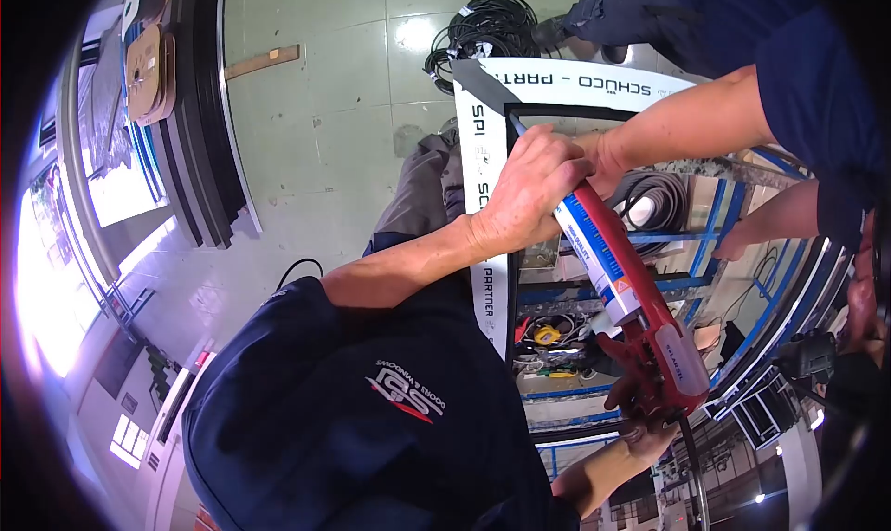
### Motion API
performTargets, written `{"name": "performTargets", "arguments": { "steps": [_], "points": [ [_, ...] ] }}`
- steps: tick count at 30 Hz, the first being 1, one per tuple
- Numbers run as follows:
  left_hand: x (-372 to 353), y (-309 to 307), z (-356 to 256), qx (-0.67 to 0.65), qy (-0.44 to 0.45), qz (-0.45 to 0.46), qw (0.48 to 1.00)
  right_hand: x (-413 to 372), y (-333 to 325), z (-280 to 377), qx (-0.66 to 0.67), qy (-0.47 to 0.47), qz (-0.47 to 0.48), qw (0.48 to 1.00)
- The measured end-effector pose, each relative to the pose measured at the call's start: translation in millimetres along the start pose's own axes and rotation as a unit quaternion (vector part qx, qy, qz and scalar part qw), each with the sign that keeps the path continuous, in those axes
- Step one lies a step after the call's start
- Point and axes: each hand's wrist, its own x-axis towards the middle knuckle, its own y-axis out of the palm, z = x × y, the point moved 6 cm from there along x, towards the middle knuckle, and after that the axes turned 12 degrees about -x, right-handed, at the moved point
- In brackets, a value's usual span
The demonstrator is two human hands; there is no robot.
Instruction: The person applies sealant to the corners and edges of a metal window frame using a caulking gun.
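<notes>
A red caulking gun (636,252) with a white and blue sealant cartridge (594,252) lies slantwise across my view. My left hand (538,183) is closed round its front end, close behind the nozzle. Low on the right, my right hand (647,438) grips the gun at its handle and trigger, the fingers partly in shadow. The nozzle tip (517,123) reaches the inner corner of a frame (484,160) covered in white printed film. Right beside my left hand is another person's hand (601,162), partly hidden behind it.
A co-worker's dark sleeve (817,104) comes in from the upper right. Under the frame are blue metal supports (715,215), a coil of dark hose (654,197) and assorted tools (552,336). Black cable (487,30) lies coiled on the floor. Long dark profiles (190,141) stand at left.
</notes>
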Motion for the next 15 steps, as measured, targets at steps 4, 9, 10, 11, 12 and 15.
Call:
{"name": "performTargets", "arguments": {
  "steps": [4,9,10,11,12,15],
  "points": [
    [0.2,2.7,-2.2,0.010,-0.005,0.026,1.000,-0.7,1.7,-6.7,0.052,-0.019,-0.013,0.998],
    [3.7,4.1,-2.7,0.004,-0.003,0.032,0.999,-8.5,-4.1,-10.3,0.081,-0.043,-0.005,0.996],
    [4.3,4.0,-2.8,0.004,-0.005,0.034,0.999,-8.8,-4.5,-11.9,0.088,-0.047,0.002,0.995],
    [5.3,3.9,-3.5,0.006,-0.006,0.037,0.999,-9.0,-5.7,-12.5,0.098,-0.050,0.009,0.994],
    [5.9,4.1,-3.8,0.009,-0.004,0.040,0.999,-8.2,-3.5,-13.0,0.106,-0.054,0.020,0.993],
    [5.1,6.3,-4.4,0.012,-0.002,0.051,0.999,-2.0,-2.8,-20.4,0.156,-0.042,0.073,0.984]
  ]
}}
